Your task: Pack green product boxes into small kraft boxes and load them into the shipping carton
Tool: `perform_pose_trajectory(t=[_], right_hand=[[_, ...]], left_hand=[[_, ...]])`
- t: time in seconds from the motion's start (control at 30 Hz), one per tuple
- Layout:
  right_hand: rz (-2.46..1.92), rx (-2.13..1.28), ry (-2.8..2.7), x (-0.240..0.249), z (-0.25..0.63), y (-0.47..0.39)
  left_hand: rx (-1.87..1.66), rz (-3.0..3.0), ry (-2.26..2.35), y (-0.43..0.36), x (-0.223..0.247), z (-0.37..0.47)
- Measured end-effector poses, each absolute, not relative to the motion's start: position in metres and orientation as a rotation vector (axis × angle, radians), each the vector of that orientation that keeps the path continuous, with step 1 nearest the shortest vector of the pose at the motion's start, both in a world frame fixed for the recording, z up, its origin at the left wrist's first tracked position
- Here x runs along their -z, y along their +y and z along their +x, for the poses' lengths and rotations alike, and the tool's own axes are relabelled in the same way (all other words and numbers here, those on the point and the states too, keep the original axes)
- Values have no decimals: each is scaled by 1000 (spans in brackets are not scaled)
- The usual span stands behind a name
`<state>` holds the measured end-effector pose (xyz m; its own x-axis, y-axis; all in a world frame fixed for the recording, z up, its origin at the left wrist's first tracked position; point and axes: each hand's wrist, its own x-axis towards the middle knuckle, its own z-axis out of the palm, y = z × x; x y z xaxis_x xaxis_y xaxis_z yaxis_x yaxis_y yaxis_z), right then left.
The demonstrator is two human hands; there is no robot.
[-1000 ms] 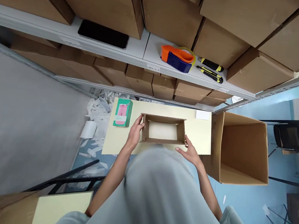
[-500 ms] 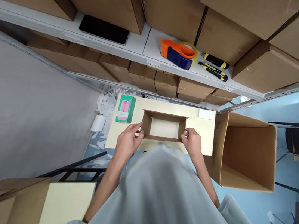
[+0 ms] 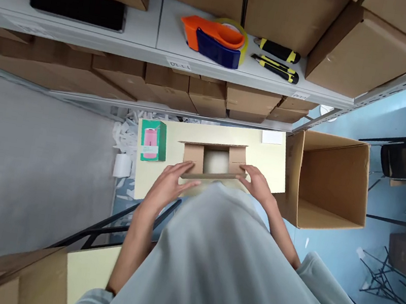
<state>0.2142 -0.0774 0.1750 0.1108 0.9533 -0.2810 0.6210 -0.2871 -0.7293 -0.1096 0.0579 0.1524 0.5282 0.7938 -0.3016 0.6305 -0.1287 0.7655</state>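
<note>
A small brown cardboard box [image 3: 194, 157] lies on the pale yellow table [image 3: 175, 132] in front of me. Its two short end flaps are folded inward, with a gap between them showing a light inside. The near long flap slants up along the front edge. My left hand [image 3: 172, 180] is at the near left corner, fingers apart, fingertips on the left flap and thumb by the near flap. At the near right corner is my right hand [image 3: 257, 185], fingers spread, touching the right end and near flap. A green box with a pink picture [image 3: 151, 141] stands at the table's left.
A large open carton [image 3: 332, 185] stands right of the table. Above, a shelf [image 3: 134, 51] bears a black phone [image 3: 78, 3], an orange and blue tape dispenser [image 3: 216, 41], cutters [image 3: 278, 61] and cartons. A white card [image 3: 272, 137] lies at the table's back right.
The small box's end flaps have folded inward over its opening. Both hands have loosened from pinching its sides to spread fingers at the near corners. The whole view has shifted.
</note>
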Motion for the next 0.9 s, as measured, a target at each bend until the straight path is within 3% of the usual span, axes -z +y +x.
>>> perform_pose_trajectory(t=[0.13, 0.33, 0.5, 0.9], right_hand=[[-2242, -806, -1301, -161, 212, -57], [-2262, -711, -1473, -169, 214, -37], [-2364, -806, -1553, -182, 215, -44], [-2468, -1028, -1447, -193, 204, -25]], left_hand=[[-390, 1809, 1424, 74, -147, -97], [-438, 2022, 1248, 89, -150, -92], [-319, 2003, 1297, 79, -139, -98], [-528, 1808, 1516, 68, -129, -83]])
